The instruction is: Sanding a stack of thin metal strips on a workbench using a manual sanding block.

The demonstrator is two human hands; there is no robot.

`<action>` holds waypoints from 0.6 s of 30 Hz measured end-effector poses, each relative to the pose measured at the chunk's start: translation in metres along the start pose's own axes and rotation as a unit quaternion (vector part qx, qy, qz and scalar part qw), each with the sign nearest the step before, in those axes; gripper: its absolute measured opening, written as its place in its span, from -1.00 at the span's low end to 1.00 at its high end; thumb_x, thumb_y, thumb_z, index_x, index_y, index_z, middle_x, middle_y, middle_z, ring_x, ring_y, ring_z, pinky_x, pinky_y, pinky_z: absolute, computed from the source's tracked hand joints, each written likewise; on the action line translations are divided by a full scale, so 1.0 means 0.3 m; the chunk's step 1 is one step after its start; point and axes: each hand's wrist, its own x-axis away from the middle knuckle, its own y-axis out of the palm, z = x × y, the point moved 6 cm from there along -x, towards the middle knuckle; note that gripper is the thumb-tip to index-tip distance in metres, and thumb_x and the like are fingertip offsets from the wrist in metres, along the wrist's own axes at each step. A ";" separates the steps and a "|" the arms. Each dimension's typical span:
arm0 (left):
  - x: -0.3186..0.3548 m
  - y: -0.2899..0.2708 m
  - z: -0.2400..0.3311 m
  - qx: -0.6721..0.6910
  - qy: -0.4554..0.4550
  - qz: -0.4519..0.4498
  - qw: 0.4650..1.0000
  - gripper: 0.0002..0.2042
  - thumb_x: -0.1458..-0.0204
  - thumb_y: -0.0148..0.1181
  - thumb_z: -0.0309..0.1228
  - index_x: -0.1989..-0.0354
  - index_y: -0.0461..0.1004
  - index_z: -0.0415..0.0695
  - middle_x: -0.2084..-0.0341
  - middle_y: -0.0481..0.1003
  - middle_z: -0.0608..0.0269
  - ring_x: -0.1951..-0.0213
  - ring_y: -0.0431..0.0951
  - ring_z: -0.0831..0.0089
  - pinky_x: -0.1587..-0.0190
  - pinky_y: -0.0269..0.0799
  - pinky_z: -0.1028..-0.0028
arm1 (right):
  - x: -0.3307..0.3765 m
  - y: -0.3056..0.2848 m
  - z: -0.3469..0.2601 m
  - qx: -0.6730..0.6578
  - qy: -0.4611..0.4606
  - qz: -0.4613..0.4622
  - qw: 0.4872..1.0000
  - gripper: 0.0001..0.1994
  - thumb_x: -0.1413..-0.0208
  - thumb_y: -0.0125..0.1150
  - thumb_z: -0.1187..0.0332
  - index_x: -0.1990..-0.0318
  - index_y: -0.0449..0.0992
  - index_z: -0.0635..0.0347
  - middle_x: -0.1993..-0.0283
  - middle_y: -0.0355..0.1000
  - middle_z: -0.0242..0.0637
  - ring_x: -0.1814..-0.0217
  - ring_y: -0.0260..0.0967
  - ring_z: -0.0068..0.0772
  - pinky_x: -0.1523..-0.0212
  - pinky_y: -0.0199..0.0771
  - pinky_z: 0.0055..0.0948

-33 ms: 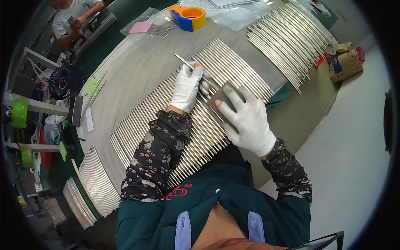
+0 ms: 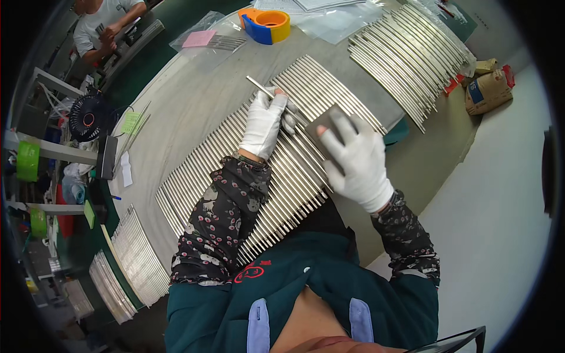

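A wide row of thin silver metal rods (image 2: 206, 159) lies side by side across the table before me. My left hand (image 2: 265, 122), in a white glove with a bare fingertip showing, is closed around one rod (image 2: 259, 86) whose far end sticks out up and left beyond the row. My right hand (image 2: 356, 162), gloved likewise, presses a flat grey-brown rectangular pad (image 2: 321, 122) along the right part of the rods, fingers spread over its top. Whether the pad is a sanding sponge I cannot tell. Part of the held rod is hidden beneath the pad.
Another bundle of rods (image 2: 406, 56) lies at the upper right, more rods (image 2: 138, 256) at the lower left. An orange, yellow and blue tape dispenser (image 2: 266, 26) and a plastic bag with a pink note (image 2: 199, 39) stand at the back. A co-worker (image 2: 106, 29) is at the far left.
My right hand and the pad have slid a little to the right along the rods. The left hand and its rod stay in place.
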 end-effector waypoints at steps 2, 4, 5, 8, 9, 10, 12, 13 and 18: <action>-0.001 0.008 0.002 0.007 0.013 -0.019 1.000 -0.77 -0.27 0.05 -0.23 0.12 0.27 -0.13 0.47 0.48 0.22 0.63 0.43 0.56 0.64 0.38 0.56 | -0.002 -0.030 0.109 0.075 0.075 0.073 0.992 -0.51 0.26 0.24 0.35 0.03 0.51 0.14 -0.14 0.34 -0.06 0.10 0.32 -0.01 0.27 0.42 -0.18; 0.001 0.010 0.007 0.008 0.005 -0.007 1.000 -0.83 -0.31 -0.02 -0.31 0.14 0.27 -0.16 0.50 0.48 0.24 0.65 0.43 0.60 0.63 0.39 0.61 | 0.001 -0.049 0.023 0.004 0.005 0.080 0.997 -0.52 0.25 0.25 0.33 0.04 0.51 0.14 -0.15 0.35 -0.09 0.09 0.31 0.00 0.24 0.41 -0.16; 0.003 0.005 0.003 0.009 0.005 -0.006 1.000 -0.81 -0.29 0.01 -0.29 0.13 0.27 -0.14 0.49 0.47 0.24 0.63 0.43 0.58 0.63 0.39 0.59 | 0.005 -0.023 -0.033 -0.025 -0.035 0.046 0.998 -0.53 0.24 0.24 0.33 0.04 0.51 0.13 -0.15 0.34 -0.08 0.10 0.31 0.00 0.24 0.41 -0.17; 0.005 -0.006 0.000 0.015 -0.004 -0.005 1.000 -0.81 -0.28 0.05 -0.29 0.10 0.27 -0.12 0.48 0.47 0.24 0.62 0.44 0.56 0.62 0.39 0.57 | -0.005 0.007 0.055 0.025 0.044 0.001 0.999 -0.54 0.20 0.23 0.30 0.02 0.50 0.11 -0.16 0.33 -0.06 0.08 0.31 -0.02 0.24 0.42 -0.18; 0.006 0.002 0.001 0.014 -0.002 -0.010 1.000 -0.80 -0.27 0.05 -0.29 0.10 0.27 -0.12 0.48 0.47 0.24 0.61 0.44 0.56 0.62 0.39 0.57 | 0.008 -0.005 0.087 0.050 0.054 0.028 0.997 -0.53 0.20 0.24 0.30 0.01 0.49 0.10 -0.18 0.32 -0.05 0.05 0.30 -0.01 0.23 0.41 -0.17; 0.005 0.009 0.002 0.014 -0.001 -0.014 1.000 -0.80 -0.27 0.06 -0.29 0.09 0.27 -0.12 0.47 0.47 0.24 0.61 0.44 0.55 0.62 0.39 0.57 | 0.018 -0.013 0.105 0.075 0.064 0.055 0.994 -0.52 0.20 0.24 0.30 -0.01 0.49 0.09 -0.19 0.30 -0.04 0.03 0.30 0.00 0.23 0.41 -0.17; -0.002 0.000 0.003 0.018 0.000 -0.008 1.000 -0.80 -0.27 0.06 -0.29 0.09 0.27 -0.12 0.48 0.47 0.24 0.61 0.44 0.55 0.62 0.38 0.56 | 0.005 -0.016 -0.026 -0.061 -0.035 0.015 0.997 -0.47 0.23 0.27 0.32 -0.04 0.48 0.12 -0.21 0.28 -0.03 -0.01 0.29 0.03 0.20 0.40 -0.12; 0.005 -0.003 -0.002 0.024 -0.003 -0.004 1.000 -0.80 -0.26 0.06 -0.30 0.09 0.27 -0.12 0.48 0.47 0.23 0.61 0.44 0.54 0.62 0.38 0.56 | 0.013 0.004 -0.027 -0.047 -0.046 0.011 0.998 -0.47 0.23 0.27 0.31 -0.04 0.48 0.13 -0.21 0.29 -0.03 0.00 0.29 0.03 0.21 0.40 -0.13; 0.005 0.009 0.005 0.015 -0.001 -0.008 1.000 -0.83 -0.27 0.04 -0.33 0.09 0.27 -0.12 0.47 0.47 0.23 0.61 0.43 0.54 0.61 0.38 0.57 | 0.033 -0.032 0.066 0.024 0.021 0.092 0.995 -0.46 0.22 0.25 0.29 -0.05 0.47 0.14 -0.16 0.34 -0.06 -0.01 0.31 0.04 0.23 0.38 -0.16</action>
